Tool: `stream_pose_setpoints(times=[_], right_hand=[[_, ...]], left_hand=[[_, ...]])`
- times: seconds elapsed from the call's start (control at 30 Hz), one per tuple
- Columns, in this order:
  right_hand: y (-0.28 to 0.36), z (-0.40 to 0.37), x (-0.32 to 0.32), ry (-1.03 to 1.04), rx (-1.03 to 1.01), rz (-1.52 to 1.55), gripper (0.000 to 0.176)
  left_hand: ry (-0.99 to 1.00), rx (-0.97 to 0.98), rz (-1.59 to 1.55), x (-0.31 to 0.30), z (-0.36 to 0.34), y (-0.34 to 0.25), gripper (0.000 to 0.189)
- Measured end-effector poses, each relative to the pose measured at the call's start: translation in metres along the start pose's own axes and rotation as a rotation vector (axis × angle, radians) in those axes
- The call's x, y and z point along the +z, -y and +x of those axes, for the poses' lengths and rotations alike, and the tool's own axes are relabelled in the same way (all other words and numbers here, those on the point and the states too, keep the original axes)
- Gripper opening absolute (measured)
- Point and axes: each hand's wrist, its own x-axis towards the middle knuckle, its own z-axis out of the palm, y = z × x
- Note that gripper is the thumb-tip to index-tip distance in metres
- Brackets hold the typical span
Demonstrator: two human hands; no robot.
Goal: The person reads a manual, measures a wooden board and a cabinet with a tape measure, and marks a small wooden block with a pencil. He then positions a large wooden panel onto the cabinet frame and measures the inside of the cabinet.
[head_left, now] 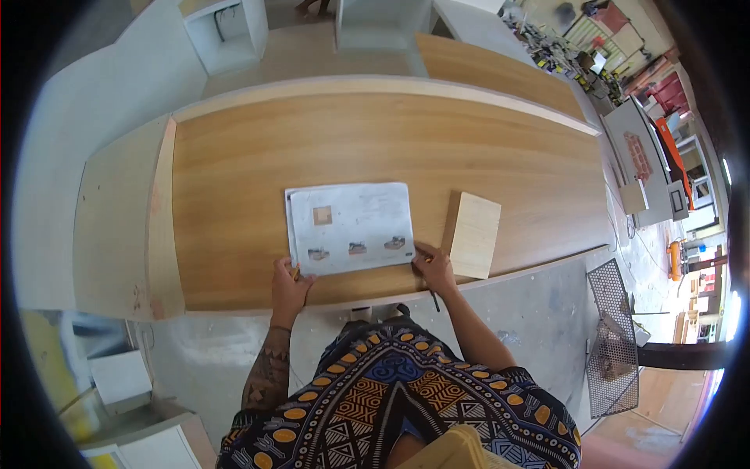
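Note:
A small stack of printed paper sheets (361, 223) with several little pictures lies on the wood-grain panel (531, 172). My left hand (291, 288) is closed at the lower left corner of the sheets, with a small yellow-orange thing showing between its fingers. At the lower right corner my right hand (435, 270) pinches the paper edge. A thin dark stick-like thing (435, 301) pokes out below that hand; I cannot tell what it is. Right beside the right hand, a pale wooden block (476, 234) rests on the panel.
Raised pale edging strips (375, 84) border the panel. Behind it stand white cabinet boxes (375, 31) and another wood-grain board (500, 74). A cluttered bench (558, 51) is at the back right. A perforated metal sheet (613, 352) stands at the lower right, white box pieces (121, 379) lower left.

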Motion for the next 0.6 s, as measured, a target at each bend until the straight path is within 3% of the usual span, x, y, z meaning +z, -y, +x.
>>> stream_pose_setpoints(times=[0.03, 0.1, 0.13, 0.2, 0.33, 0.6], right_hand=[[0.000, 0.002, 0.000, -0.003, 0.003, -0.042, 0.044], [-0.006, 0.002, 0.001, 0.008, 0.003, -0.063, 0.043], [-0.009, 0.003, 0.003, 0.007, -0.010, -0.035, 0.043], [0.006, -0.002, -0.002, 0.061, 0.087, 0.055, 0.043], [0.012, -0.001, -0.002, 0.068, 0.008, 0.051, 0.045], [0.010, 0.000, -0.001, 0.053, 0.045, 0.040, 0.047]], left_hand=[[-0.004, 0.047, -0.151, 0.000, -0.002, 0.008, 0.069], [-0.011, 0.086, 0.131, -0.007, -0.004, -0.008, 0.066], [-0.033, 0.130, 0.066, -0.005, -0.004, -0.002, 0.067], [-0.025, 0.039, 0.085, -0.005, -0.006, -0.006, 0.070], [-0.024, -0.034, 0.101, -0.009, -0.007, -0.016, 0.073], [-0.018, 0.004, 0.098, -0.012, -0.008, -0.019, 0.071]])
